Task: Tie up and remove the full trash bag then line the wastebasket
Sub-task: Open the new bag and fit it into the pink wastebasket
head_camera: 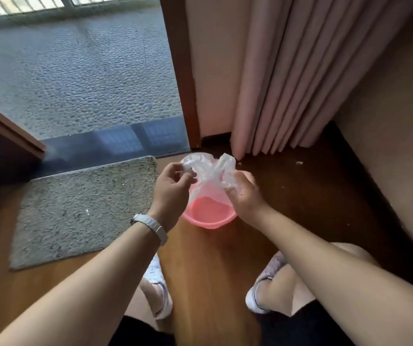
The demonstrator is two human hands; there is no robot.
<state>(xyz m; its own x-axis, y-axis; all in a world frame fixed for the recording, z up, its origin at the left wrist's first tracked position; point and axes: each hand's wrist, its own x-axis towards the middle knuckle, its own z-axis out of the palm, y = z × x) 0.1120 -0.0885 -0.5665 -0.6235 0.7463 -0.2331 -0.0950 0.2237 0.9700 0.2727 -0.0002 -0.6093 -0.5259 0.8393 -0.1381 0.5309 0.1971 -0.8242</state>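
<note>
A small pink wastebasket (209, 222) stands on the wooden floor in front of me. A thin clear plastic bag (210, 168) is bunched above its mouth and hangs down into it. My left hand (173, 186), with a watch on the wrist, pinches the bag's left edge. My right hand (244, 196) grips the bag's right side, over the basket's far rim. The basket's inside looks pink through the plastic; I cannot tell if anything lies in it.
A grey mat (80, 211) lies on the floor to the left. A pink curtain (287, 78) hangs behind the basket, beside a brown door frame (180, 71). My two feet in light shoes (158, 288) are just below the basket.
</note>
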